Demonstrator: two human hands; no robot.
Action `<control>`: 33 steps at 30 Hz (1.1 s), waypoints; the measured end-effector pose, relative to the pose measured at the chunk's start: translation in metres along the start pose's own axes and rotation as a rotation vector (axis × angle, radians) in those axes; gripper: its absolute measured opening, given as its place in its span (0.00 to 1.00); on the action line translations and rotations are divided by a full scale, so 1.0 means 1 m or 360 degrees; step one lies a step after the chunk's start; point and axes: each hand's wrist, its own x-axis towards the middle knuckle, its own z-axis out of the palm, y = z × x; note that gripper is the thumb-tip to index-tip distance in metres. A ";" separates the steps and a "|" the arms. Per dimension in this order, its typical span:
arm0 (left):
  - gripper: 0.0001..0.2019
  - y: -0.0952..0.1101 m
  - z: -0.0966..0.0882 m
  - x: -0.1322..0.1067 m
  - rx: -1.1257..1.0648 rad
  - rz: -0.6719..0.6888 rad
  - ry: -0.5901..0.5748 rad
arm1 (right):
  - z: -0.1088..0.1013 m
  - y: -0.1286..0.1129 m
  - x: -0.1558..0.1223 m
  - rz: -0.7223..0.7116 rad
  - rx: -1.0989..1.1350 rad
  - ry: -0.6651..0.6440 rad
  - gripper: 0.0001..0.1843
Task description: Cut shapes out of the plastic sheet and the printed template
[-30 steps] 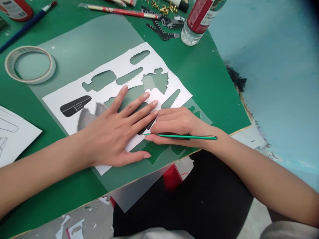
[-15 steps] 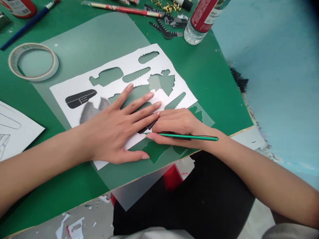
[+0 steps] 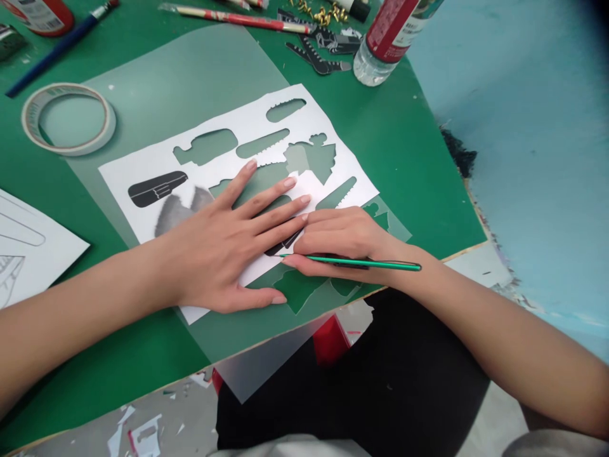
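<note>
My left hand (image 3: 228,244) lies flat with fingers spread on a white paper sheet (image 3: 157,168) that has several cut-out shapes and printed black and grey figures. The sheet rests on a translucent plastic mat (image 3: 181,76) over the green table (image 3: 409,152). My right hand (image 3: 342,241) is closed around a thin green craft knife (image 3: 371,263), its tip at a black printed shape just beside my left fingertips, near the sheet's front edge.
A roll of tape (image 3: 69,119) lies at the left, another printed white sheet (image 3: 28,247) at the far left. At the back are a plastic bottle (image 3: 385,38), black cut-out pieces (image 3: 318,54), brass fasteners, a red-white stick (image 3: 238,19) and a blue brush (image 3: 57,47). Paper scraps lie on the floor.
The view has shifted slightly, moving everything a little to the right in the picture. Both hands keep the same pose on the sheet.
</note>
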 end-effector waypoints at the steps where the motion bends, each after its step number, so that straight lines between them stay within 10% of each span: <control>1: 0.47 0.000 0.000 0.000 0.0008 0.0004 -0.0003 | -0.001 0.000 0.000 -0.0004 -0.0017 -0.0007 0.19; 33: 0.44 0.000 0.001 -0.002 -0.0041 0.0001 0.0013 | -0.001 -0.005 0.008 0.0067 0.0052 -0.0068 0.20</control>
